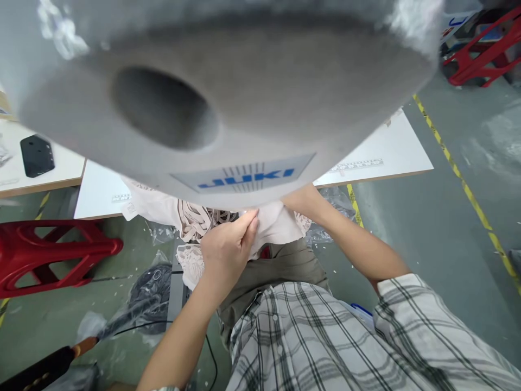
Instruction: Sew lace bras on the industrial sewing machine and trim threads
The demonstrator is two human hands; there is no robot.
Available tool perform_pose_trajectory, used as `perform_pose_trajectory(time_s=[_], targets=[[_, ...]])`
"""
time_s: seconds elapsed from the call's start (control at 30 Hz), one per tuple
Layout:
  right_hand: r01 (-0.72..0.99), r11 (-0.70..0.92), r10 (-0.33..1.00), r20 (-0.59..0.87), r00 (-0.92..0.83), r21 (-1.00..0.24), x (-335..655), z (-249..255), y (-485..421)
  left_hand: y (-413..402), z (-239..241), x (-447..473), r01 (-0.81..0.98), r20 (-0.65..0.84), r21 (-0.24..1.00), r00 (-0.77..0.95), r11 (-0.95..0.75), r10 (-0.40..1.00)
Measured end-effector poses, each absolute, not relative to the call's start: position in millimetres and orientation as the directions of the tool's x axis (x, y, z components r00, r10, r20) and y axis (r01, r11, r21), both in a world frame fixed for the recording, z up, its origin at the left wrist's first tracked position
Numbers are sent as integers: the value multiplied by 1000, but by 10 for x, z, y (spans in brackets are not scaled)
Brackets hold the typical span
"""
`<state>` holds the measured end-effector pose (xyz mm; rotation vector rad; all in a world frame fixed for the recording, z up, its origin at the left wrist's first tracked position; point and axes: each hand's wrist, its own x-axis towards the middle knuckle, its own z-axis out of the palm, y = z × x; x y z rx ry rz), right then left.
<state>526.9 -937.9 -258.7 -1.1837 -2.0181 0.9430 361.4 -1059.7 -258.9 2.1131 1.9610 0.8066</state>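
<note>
The pale grey head of a sewing machine [285, 108], labelled JUKI, fills the upper part of the view. Just below its lower edge, my left hand [228, 244] pinches a pale pink fabric piece [277, 227] between thumb and forefinger. My right hand [302, 200] reaches in from the right at the same cloth; its fingers are hidden behind the machine head. A tangle of beige straps [197, 220] lies left of my left hand, and some lace [190, 263] hangs below them. The needle area is out of sight.
The white tabletop [407, 146] extends on both sides, with a phone-like black object [37, 156] on the table at left. A red stool [52, 252] stands at left, another red stool [484, 54] at far right. Plastic wrap [157, 279] and a cable litter the floor.
</note>
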Motion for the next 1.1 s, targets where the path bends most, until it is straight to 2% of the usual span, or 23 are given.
perform_pose_trajectory(time_s=[0.63, 1.1], targets=[[427, 304, 913, 131, -387, -852, 5275, -2591, -9404, -10580, -2573, 3627, 854, 288, 501, -15, -137, 958], [354, 279, 918, 140, -371, -892, 5334, -2560, -9480, -10602, -2591, 3650, 921, 524, 233, 152, -312, 838]])
